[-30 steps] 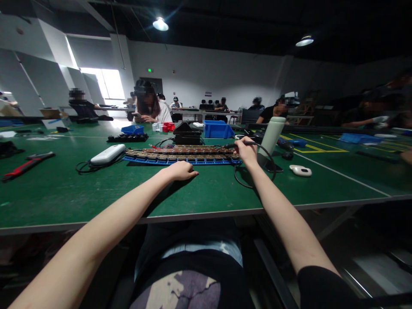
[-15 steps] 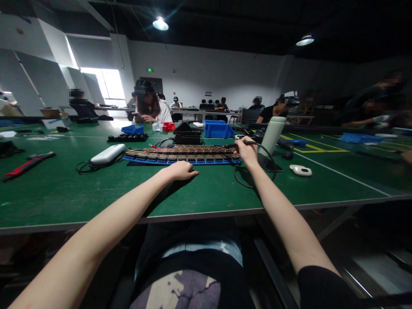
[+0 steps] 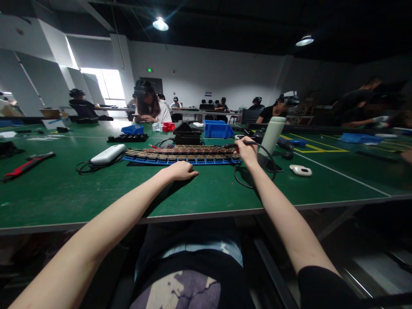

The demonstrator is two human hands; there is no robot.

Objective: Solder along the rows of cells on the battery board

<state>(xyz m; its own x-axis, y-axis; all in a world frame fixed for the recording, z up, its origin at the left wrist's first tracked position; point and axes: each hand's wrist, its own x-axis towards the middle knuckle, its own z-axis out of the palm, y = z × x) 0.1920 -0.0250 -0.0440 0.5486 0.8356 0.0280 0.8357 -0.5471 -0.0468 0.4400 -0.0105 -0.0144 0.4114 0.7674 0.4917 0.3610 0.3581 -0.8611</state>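
My left hand (image 3: 182, 171) rests with curled fingers on the green table, at the front edge of a long assembly. Its palm side is hidden, so I cannot make out what it holds, if anything. The assembly (image 3: 206, 161) is a long blue base carrying rows of copper-coloured strips. At its right end my right hand (image 3: 247, 153) is closed around a slim, dark corded tool, which looks like a soldering iron (image 3: 229, 146). The tip reaches left over the strips. From behind the hand, a black cable (image 3: 274, 165) loops down to the table.
A green bottle (image 3: 272, 135) stands beside a phone (image 3: 272, 165), right of my hand. Farther right is a beige oval device (image 3: 300, 170). On the left lie a white power bank (image 3: 108, 154) and red-handled tool (image 3: 27, 166). Behind are a black box (image 3: 187, 136), blue bin (image 3: 219, 129) and several people.
Both my hands and the assembly stay practically where they were. In the background at far right, people have shifted slightly.
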